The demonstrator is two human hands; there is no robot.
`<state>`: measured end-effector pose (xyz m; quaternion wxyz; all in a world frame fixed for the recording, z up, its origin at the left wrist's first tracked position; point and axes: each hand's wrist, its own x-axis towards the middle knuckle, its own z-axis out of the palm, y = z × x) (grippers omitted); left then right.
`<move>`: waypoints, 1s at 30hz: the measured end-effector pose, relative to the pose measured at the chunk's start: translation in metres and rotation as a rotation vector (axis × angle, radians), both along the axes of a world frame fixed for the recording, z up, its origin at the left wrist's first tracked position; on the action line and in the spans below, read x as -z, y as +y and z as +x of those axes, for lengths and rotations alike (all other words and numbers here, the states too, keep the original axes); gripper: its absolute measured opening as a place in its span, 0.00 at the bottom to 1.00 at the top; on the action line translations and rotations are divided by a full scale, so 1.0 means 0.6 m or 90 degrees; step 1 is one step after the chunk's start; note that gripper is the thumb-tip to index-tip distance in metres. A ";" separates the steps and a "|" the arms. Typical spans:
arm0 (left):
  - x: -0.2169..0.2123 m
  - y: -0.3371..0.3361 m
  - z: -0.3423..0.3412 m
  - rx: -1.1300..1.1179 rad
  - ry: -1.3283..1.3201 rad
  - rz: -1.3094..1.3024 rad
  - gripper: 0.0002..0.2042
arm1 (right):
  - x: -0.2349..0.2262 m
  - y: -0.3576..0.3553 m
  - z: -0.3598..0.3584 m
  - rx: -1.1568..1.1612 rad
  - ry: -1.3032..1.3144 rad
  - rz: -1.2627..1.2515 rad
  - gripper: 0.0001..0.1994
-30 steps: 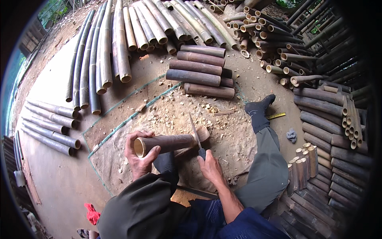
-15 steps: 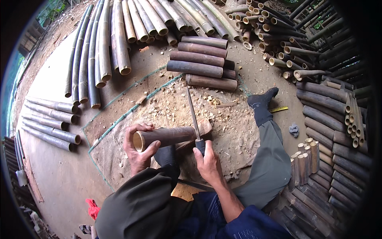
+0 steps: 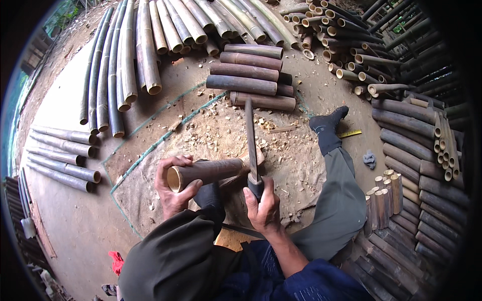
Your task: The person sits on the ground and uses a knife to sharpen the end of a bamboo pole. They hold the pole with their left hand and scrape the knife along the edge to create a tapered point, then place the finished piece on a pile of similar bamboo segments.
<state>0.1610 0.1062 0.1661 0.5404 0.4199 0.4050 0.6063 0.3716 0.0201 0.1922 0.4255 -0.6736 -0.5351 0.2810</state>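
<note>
A short dark bamboo tube (image 3: 208, 172) lies across in front of me, its hollow pale end toward my left. Around that near end, my left hand (image 3: 174, 185) is closed with thumb and fingers. The tube's far end rests by a wooden block (image 3: 257, 154), partly hidden behind the blade. My right hand (image 3: 263, 204) grips the dark handle of a long knife (image 3: 252, 135), thumb along the handle. Its narrow blade points away from me, just right of the tube's far end and apart from it.
Wood chips cover the cloth mat (image 3: 150, 165). Cut bamboo tubes (image 3: 246, 67) are stacked ahead; long bamboo poles (image 3: 145, 45) lie far left. More bamboo piles (image 3: 416, 135) stand at right, near short upright pieces (image 3: 384, 200). My outstretched foot (image 3: 329, 130) is beside a yellow tape measure (image 3: 350, 134).
The knife has swung from slanting across the tube's far end to nearly straight ahead, right of it. My right hand has shifted slightly right; my left hand still holds the tube.
</note>
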 end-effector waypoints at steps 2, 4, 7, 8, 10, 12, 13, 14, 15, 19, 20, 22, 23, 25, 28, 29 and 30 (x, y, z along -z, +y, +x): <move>-0.015 0.002 -0.003 -0.003 0.024 0.003 0.29 | 0.090 -0.015 0.001 0.025 -0.028 -0.121 0.16; -0.012 0.004 -0.017 -0.008 0.040 0.019 0.29 | 0.159 -0.032 0.010 -0.018 -0.147 -0.373 0.19; -0.002 0.003 -0.010 0.011 0.020 0.006 0.29 | 0.151 -0.028 0.037 -0.025 -0.057 -0.305 0.21; -0.010 -0.001 -0.026 0.027 0.062 0.012 0.28 | 0.071 -0.006 0.019 -0.043 -0.071 -0.305 0.19; -0.016 0.013 -0.032 0.078 0.116 0.049 0.28 | -0.005 0.012 0.013 -0.041 -0.004 -0.181 0.18; -0.028 0.002 -0.034 0.093 0.148 0.030 0.28 | 0.002 0.000 0.013 -0.039 0.000 -0.058 0.15; -0.030 0.006 -0.034 0.114 0.179 0.040 0.28 | 0.032 -0.011 0.017 -0.006 0.005 -0.047 0.15; -0.029 0.012 -0.034 0.137 0.206 0.050 0.28 | 0.084 -0.012 0.026 -0.006 -0.070 -0.210 0.16; -0.027 0.016 -0.030 0.161 0.232 0.061 0.28 | 0.130 -0.019 0.038 -0.002 -0.143 -0.375 0.16; -0.023 0.004 -0.039 0.118 0.178 0.018 0.30 | 0.072 0.005 0.027 -0.052 -0.086 -0.336 0.18; -0.017 0.011 -0.044 0.116 0.189 0.034 0.29 | 0.042 0.005 0.025 -0.045 -0.054 -0.260 0.17; -0.014 0.009 -0.050 0.121 0.208 0.044 0.29 | 0.001 -0.002 0.021 -0.021 -0.001 -0.147 0.17; -0.019 0.010 -0.047 0.123 0.214 0.049 0.29 | -0.007 -0.002 0.020 -0.011 0.025 -0.089 0.18; -0.028 0.013 -0.040 0.136 0.219 0.050 0.29 | 0.073 -0.022 0.025 0.014 0.010 -0.115 0.16; -0.028 0.014 -0.046 0.146 0.205 0.048 0.29 | 0.157 -0.033 0.049 -0.024 -0.131 -0.432 0.21; -0.021 0.014 -0.052 0.150 0.195 0.051 0.30 | 0.147 -0.042 0.042 -0.032 -0.100 -0.428 0.21; -0.014 0.016 -0.057 0.153 0.186 0.053 0.30 | 0.150 -0.019 0.050 -0.032 -0.081 -0.379 0.21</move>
